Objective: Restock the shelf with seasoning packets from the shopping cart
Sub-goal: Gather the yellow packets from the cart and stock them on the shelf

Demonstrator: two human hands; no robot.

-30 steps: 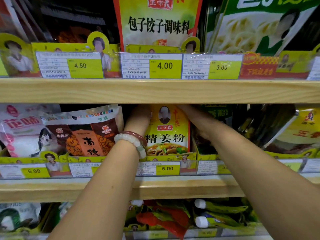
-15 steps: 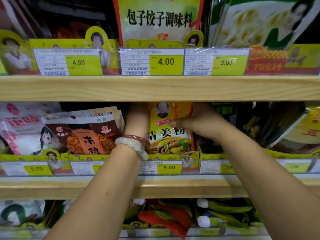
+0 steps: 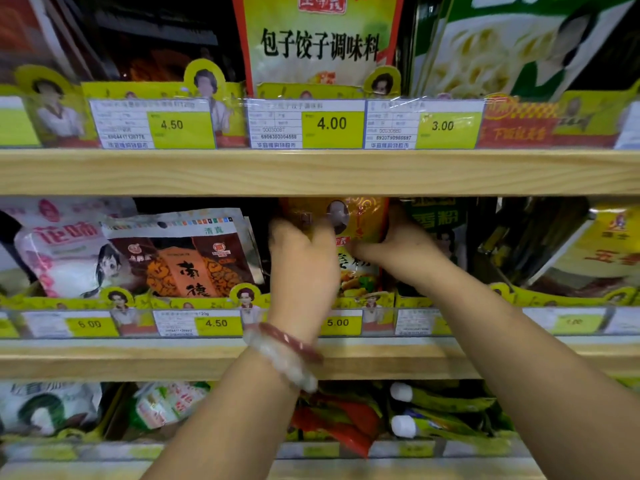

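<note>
You are seating the yellow packet [image 3: 360, 233] in its middle-shelf [image 3: 346, 358] slot above the 5.00 tag [image 3: 337, 322]. Your left hand [image 3: 301, 261] and right hand [image 3: 398, 251] are curling fingers round its upper edges. Next, likely, you are pushing it back upright.

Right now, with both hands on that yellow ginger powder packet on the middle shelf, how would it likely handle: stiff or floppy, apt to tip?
The yellow ginger powder packet is a thin flat pouch, so it is probably light and somewhat floppy. It stands on edge behind the yellow shelf tray lip, so it may lean or tip if released. The left hand and right hand bracket it; its glossy film may be slippery.
</note>
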